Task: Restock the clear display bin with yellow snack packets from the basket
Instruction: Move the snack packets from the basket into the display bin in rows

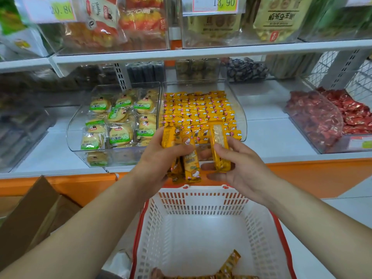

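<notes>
The clear display bin [239, 109] on the middle shelf is packed with rows of yellow snack packets [198, 109]. Just in front of it, above the shelf's orange edge, my left hand [159, 160] grips a bundle of several long yellow packets [190, 168]. My right hand [239, 164] holds one yellow packet [220, 150] upright between thumb and fingers. Below my hands stands the white basket [201, 202] with red trim, and a few yellow packets [229, 264] lie at its near edge.
A clear bin of green-labelled round biscuits [118, 121] sits left of the yellow one. A bin of red-wrapped sweets [332, 117] is at the right. An open cardboard box [34, 214] stands at the lower left. More stocked bins fill the upper shelf [201, 51].
</notes>
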Demonstrator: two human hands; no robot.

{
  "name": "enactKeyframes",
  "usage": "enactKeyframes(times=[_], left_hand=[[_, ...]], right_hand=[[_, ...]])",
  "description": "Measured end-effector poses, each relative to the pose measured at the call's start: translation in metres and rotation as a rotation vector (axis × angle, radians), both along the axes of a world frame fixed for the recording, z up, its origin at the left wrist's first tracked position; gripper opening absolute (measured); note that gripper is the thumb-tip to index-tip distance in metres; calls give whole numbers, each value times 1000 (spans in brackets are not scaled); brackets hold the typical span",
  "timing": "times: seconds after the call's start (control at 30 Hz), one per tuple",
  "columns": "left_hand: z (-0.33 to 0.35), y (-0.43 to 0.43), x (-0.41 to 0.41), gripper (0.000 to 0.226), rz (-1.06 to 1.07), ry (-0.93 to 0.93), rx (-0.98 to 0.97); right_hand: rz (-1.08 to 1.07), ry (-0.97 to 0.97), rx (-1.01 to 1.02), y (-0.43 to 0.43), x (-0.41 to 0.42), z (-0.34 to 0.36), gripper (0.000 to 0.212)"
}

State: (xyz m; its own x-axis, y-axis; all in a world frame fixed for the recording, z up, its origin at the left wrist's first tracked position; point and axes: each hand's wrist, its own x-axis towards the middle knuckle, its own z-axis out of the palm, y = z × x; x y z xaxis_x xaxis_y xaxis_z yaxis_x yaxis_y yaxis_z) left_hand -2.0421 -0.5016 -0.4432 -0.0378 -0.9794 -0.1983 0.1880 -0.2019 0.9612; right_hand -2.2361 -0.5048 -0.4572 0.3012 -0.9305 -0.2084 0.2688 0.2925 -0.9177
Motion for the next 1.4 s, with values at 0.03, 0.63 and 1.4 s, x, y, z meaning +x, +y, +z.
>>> enactKeyframes(times=[0.03,0.63,1.4], left_hand=[[-1,-1,2,42,-6,-3,-2],[-6,-11,25,43,26,-14,-17],[-20,-23,86,41,98,-162,-73]], right_hand=[[-8,60,-3,-1,0,1,39],[-96,288,-102,-17,31,-4,80],[51,1233,-738,-109,38,5,27]])
